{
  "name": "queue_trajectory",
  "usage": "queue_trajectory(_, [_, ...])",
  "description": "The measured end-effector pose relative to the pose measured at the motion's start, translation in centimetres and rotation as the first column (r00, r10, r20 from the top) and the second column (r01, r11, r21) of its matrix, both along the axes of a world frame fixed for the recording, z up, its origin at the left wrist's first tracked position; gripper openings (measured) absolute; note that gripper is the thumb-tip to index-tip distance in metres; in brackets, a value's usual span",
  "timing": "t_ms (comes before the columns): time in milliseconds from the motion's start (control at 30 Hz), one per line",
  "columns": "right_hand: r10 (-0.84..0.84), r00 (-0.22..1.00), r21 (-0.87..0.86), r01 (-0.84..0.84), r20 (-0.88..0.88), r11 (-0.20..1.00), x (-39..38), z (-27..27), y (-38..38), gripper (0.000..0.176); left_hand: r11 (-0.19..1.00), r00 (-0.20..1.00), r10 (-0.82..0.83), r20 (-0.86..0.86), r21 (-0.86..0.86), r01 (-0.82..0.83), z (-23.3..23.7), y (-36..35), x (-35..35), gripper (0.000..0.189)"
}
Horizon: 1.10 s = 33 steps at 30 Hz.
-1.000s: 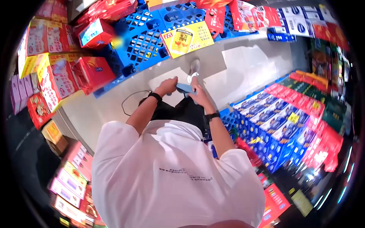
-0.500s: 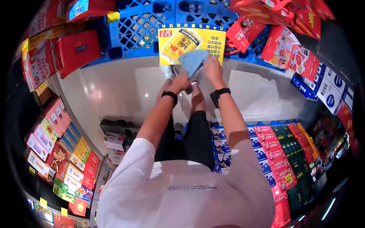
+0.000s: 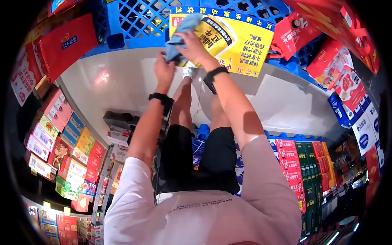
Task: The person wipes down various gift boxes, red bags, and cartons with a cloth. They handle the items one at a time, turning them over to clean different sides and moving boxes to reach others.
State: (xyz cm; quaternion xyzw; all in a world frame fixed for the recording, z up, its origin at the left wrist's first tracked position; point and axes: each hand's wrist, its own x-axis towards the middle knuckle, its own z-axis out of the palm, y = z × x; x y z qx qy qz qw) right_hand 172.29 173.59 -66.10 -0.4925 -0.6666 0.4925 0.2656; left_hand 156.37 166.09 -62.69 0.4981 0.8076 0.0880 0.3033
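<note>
A light blue cloth (image 3: 184, 26) lies bunched over the left end of a yellow Red Bull carton (image 3: 245, 45), whose printing is upside down to me. My right hand (image 3: 193, 49) grips the cloth from the right and presses it against the carton's face. At the cloth's lower left edge, my left hand (image 3: 164, 70) has its fingers curled on it, just off the carton's corner. The cloth partly covers the can picture. Dark bands circle both wrists.
Blue plastic pallets (image 3: 141, 24) carry the carton. Red gift bags (image 3: 67, 47) stand to the left, more red packages (image 3: 296, 34) to the right. Shelves of boxed goods (image 3: 75, 167) line the left side. Stacked cartons (image 3: 290, 163) stand behind my right side.
Both hands and the cloth have shifted left and upward, from the carton's right part to its left end. The view has moved closer to the carton, and my hands are farther apart.
</note>
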Motion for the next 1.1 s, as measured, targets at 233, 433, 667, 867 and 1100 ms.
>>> queue_trajectory(233, [-0.265, 0.931, 0.199, 0.219, 0.25, 0.955, 6.8, 0.3, 3.8, 0.048, 0.934, 0.908, -0.355, 0.221, 0.042, 0.355, -0.9, 4.6, 4.1, 0.038])
queue_trajectory(433, [-0.452, 0.775, 0.2, 0.406, 0.442, 0.892, 22.5, -0.9, -1.0, 0.057, 0.858, 0.75, -0.412, 0.518, -0.056, 0.51, -2.2, 3.1, 19.8, 0.028])
queue_trajectory(667, [-0.272, 0.803, 0.089, 0.266, 0.53, 0.96, 23.9, 1.9, -2.7, 0.056, 0.744, 0.67, -0.61, 0.423, 0.015, 0.668, 0.1, -1.6, 23.2, 0.029])
queue_trajectory(867, [-0.11, 0.979, 0.037, 0.105, 0.174, 0.994, 10.6, 1.6, -0.3, 0.05, 0.788, 0.814, -0.481, 0.325, -0.247, 0.564, -2.9, 1.7, 10.8, 0.03])
queue_trajectory(1100, [0.148, 0.936, 0.115, -0.193, 0.319, 0.974, 1.3, 1.3, -0.6, 0.055, 0.877, 0.9, -0.432, 0.054, -0.208, 0.434, 1.0, 5.0, -2.8, 0.031])
